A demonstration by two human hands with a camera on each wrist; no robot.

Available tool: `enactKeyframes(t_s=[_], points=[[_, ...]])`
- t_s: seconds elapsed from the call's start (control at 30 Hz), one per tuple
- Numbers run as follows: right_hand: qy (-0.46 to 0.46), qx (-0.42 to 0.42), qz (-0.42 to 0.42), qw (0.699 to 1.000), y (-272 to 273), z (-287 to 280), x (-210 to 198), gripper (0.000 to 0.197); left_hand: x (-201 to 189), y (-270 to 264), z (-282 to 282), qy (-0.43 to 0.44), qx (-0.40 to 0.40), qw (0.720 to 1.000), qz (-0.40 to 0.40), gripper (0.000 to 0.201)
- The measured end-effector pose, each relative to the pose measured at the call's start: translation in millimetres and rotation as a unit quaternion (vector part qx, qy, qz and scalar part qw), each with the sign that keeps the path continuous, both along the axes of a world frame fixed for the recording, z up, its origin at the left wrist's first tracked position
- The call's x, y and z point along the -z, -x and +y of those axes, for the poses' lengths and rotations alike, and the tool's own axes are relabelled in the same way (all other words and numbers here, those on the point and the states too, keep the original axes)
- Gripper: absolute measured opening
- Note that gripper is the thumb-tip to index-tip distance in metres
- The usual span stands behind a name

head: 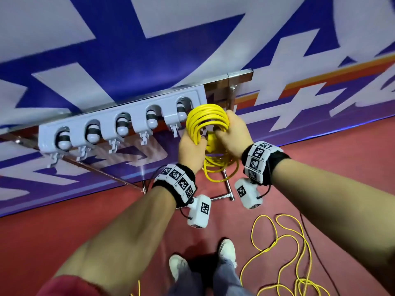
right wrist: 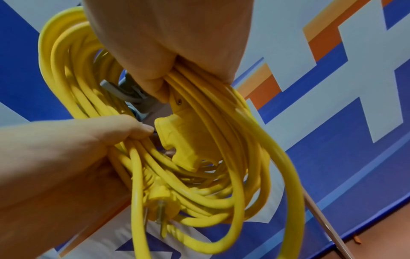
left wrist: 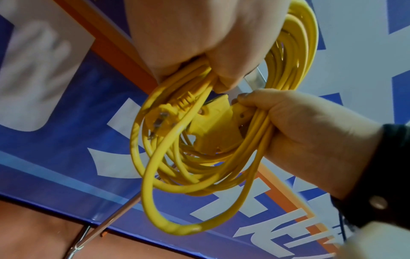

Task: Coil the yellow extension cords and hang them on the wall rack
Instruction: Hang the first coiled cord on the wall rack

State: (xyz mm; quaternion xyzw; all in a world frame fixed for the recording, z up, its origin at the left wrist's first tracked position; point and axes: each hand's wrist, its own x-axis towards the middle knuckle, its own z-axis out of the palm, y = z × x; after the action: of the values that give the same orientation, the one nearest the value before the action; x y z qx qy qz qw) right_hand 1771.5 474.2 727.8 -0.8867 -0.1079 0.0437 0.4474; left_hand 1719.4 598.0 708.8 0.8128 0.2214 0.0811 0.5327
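A person's left hand (head: 190,148) and right hand (head: 233,135) each have their fingers clamped around opposite sides of a coiled yellow extension cord (head: 205,119), raised just beside the right end of the grey wall rack (head: 119,118), in what appears to be the hanging step. Next, a loop likely needs slipping over a rack hook, while a second cord (head: 284,253) lies uncoiled on the red floor. The large blue-and-white banner lettering behind is too cropped to read.
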Motion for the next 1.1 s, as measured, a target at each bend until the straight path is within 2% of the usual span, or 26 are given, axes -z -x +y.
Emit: enactKeyframes(t_s=[0.2, 0.37, 0.57, 0.73, 0.93, 1.1], points=[[-0.029, -0.008, -0.002, 1.0, -8.8, 9.2, 2.9, 0.014, 10.3, -12.1, 6.5, 0.004, -0.023, 1.0, -0.008, 0.025], [-0.036, -0.013, -0.002, 0.999, -17.3, 11.5, 1.2, 0.021, 14.2, -20.6, 6.5, 0.023, -0.024, 0.999, -0.033, 0.021], [-0.034, -0.008, 0.003, 0.999, -22.9, 13.7, -0.3, 0.02, 20.3, -35.0, 11.3, 0.051, -0.015, 0.999, -0.008, 0.014], [-0.015, 0.002, 0.002, 1.0, -23.7, 17.8, -3.6, 0.018, 17.4, -39.4, 13.3, 0.069, -0.009, 0.997, -0.022, 0.01], [0.027, 0.017, -0.02, 0.999, -30.0, 23.0, -11.4, 0.019, 9.7, -45.3, 12.0, 0.121, -0.043, 0.992, 0.001, 0.006], [0.056, 0.027, -0.003, 0.998, -35.1, 25.1, -15.0, 0.021, 0.5, -46.6, 10.2, 0.177, -0.048, 0.982, 0.032, 0.017]])
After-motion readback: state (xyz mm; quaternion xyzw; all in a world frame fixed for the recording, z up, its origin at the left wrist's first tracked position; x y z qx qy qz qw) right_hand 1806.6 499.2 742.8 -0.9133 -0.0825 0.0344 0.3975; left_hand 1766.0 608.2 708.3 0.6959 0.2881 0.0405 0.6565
